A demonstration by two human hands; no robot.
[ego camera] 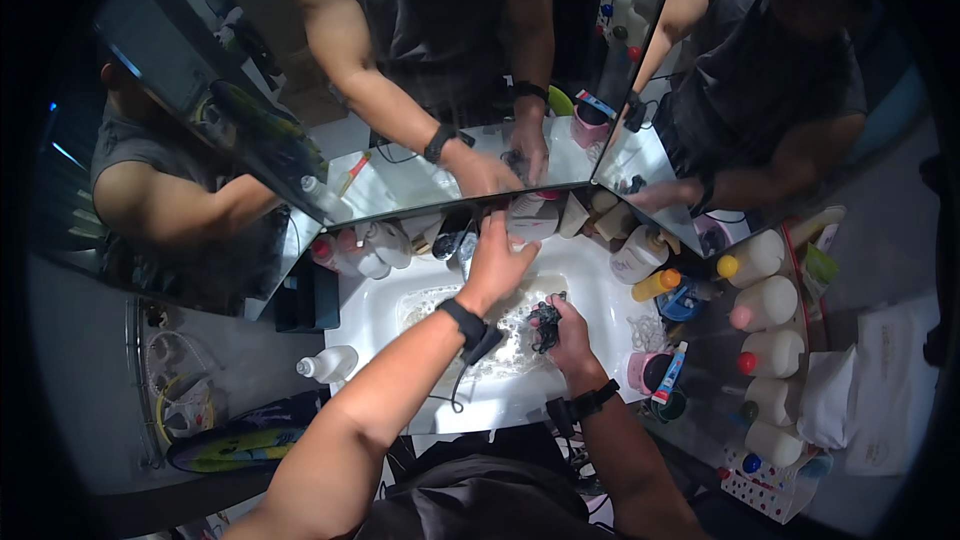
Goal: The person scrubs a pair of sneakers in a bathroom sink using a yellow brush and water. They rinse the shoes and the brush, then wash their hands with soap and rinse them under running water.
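A white washbasin [600,300] lies before me with bubbly, sudsy water [510,360] in it. My right hand [574,337] holds a dark, tangled, stringy bundle [548,322] over the right part of the basin. My left hand [499,262] reaches to the back of the basin, at the faucet [468,251], with its fingers apart. Whether its fingertips touch the faucet cannot be told. Each wrist wears a black band with a small device; a cable hangs from the left one.
Mirror panels [450,187] rise behind the basin. White bottles [386,244] and a pump bottle [637,255] line its back. A white squeeze bottle [330,365] stands at left. On the right are an orange bottle [656,285], a toothpaste tube [670,373] and several capped bottles [765,304].
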